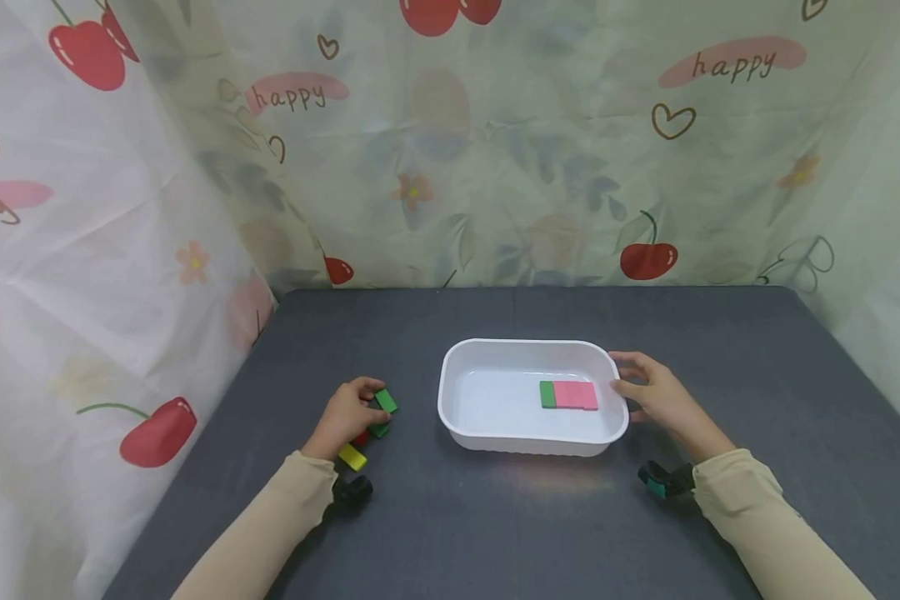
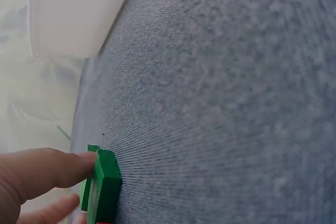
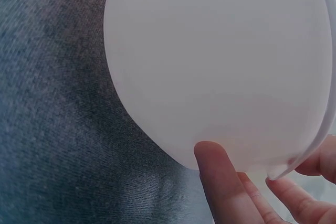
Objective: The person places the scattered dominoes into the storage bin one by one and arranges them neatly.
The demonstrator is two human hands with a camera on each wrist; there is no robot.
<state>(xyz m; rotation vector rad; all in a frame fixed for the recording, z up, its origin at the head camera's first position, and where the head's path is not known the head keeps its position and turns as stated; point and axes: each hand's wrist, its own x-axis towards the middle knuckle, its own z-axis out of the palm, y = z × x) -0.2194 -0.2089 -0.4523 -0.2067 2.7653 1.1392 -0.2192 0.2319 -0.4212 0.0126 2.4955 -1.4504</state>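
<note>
My left hand (image 1: 348, 412) is at the small blocks on the left of the table, with thumb and fingers around a green block (image 1: 386, 401). Another green block (image 1: 378, 430), a red block (image 1: 361, 437) and a yellow block (image 1: 352, 457) lie under and beside this hand. In the left wrist view a fingertip touches the top of a green block (image 2: 106, 187). My right hand (image 1: 656, 396) holds the right end of a white plastic tub (image 1: 487, 437). The right wrist view shows a finger against the tub's outer wall (image 3: 220, 66) and others at its rim.
Inside the tub, a green block (image 1: 547, 394) and pink blocks (image 1: 576, 395) lie side by side toward the right. The dark table (image 1: 532, 533) ends at a printed curtain (image 1: 450, 167) behind. A dark wrist strap piece (image 1: 666, 480) sits below the right hand.
</note>
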